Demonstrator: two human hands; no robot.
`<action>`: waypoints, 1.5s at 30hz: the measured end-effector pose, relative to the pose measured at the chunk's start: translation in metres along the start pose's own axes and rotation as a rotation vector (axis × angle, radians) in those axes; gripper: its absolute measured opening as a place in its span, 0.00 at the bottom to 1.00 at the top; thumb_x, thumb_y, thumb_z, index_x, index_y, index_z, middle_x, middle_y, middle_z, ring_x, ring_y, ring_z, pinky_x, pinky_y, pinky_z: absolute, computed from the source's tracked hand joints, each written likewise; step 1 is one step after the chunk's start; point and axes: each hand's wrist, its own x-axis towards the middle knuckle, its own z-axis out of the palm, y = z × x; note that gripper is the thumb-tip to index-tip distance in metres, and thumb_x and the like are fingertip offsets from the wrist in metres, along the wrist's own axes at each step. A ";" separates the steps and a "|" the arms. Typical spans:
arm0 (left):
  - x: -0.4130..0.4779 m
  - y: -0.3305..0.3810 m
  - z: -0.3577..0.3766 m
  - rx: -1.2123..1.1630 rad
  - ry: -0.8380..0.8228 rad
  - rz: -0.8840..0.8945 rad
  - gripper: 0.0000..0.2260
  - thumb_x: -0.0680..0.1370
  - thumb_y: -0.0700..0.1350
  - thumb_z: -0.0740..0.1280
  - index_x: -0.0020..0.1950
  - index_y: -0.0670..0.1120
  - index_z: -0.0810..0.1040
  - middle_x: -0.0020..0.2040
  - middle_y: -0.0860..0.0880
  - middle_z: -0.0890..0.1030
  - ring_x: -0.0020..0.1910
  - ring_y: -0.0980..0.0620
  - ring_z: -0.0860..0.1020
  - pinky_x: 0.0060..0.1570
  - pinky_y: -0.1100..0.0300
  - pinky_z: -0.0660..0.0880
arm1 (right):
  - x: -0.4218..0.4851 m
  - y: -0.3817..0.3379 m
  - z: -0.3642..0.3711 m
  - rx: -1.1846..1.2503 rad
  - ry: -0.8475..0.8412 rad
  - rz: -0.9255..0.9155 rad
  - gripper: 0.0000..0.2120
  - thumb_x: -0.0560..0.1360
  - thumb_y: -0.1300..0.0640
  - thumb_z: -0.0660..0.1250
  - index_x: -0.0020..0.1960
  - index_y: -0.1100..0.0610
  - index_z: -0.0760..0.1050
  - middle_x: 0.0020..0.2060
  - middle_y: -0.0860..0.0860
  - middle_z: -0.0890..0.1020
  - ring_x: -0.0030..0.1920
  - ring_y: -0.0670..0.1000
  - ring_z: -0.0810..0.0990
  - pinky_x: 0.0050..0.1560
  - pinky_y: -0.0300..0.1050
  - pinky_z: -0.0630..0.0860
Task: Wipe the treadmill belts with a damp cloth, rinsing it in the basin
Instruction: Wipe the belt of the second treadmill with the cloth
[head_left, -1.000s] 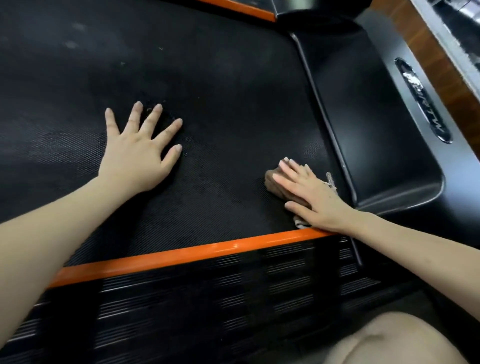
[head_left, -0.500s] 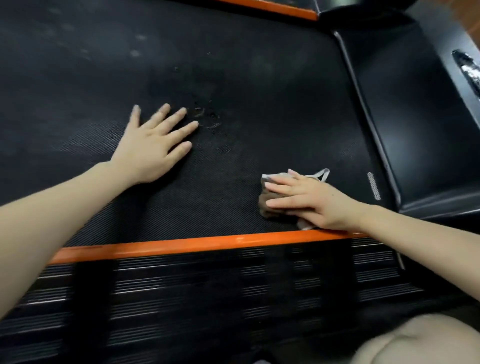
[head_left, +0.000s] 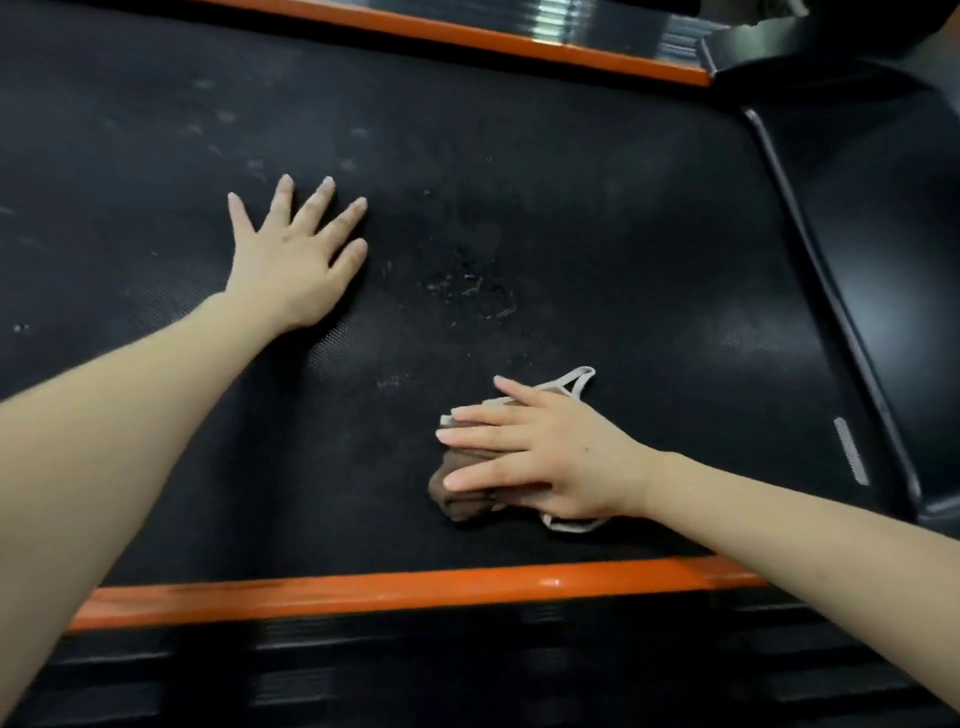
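cloth (head_left: 467, 499) lies flat under right hand (head_left: 545, 452) on belt (head_left: 571, 208).

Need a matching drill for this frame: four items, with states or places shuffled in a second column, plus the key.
Column A
1. left hand
2. right hand
3. cloth
4. orange strip

Column B
a. brown with pale trim, bunched under straight fingers
b. flat on the bare belt, fingers spread
c. pressing down on the cloth
d. runs along the belt's near edge

Pairs: 1-b, 2-c, 3-a, 4-d
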 end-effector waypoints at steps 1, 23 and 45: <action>0.000 0.002 0.003 -0.002 0.018 0.002 0.25 0.80 0.61 0.43 0.77 0.59 0.49 0.79 0.52 0.48 0.77 0.44 0.44 0.70 0.33 0.41 | 0.004 0.008 -0.003 0.017 0.014 0.010 0.17 0.76 0.54 0.62 0.65 0.49 0.74 0.68 0.53 0.72 0.71 0.53 0.67 0.70 0.62 0.59; 0.000 0.002 0.012 -0.020 0.098 0.018 0.25 0.79 0.61 0.42 0.77 0.60 0.48 0.79 0.51 0.48 0.77 0.44 0.43 0.70 0.34 0.42 | 0.073 0.163 -0.057 0.066 0.492 0.964 0.17 0.79 0.59 0.61 0.66 0.48 0.73 0.70 0.49 0.70 0.73 0.51 0.62 0.74 0.54 0.53; 0.082 -0.006 0.007 -0.047 0.096 -0.055 0.26 0.79 0.64 0.42 0.77 0.61 0.48 0.79 0.48 0.48 0.76 0.40 0.43 0.70 0.33 0.40 | 0.133 0.225 -0.064 -0.024 0.578 1.173 0.16 0.79 0.52 0.59 0.64 0.41 0.73 0.68 0.47 0.72 0.68 0.55 0.69 0.68 0.52 0.64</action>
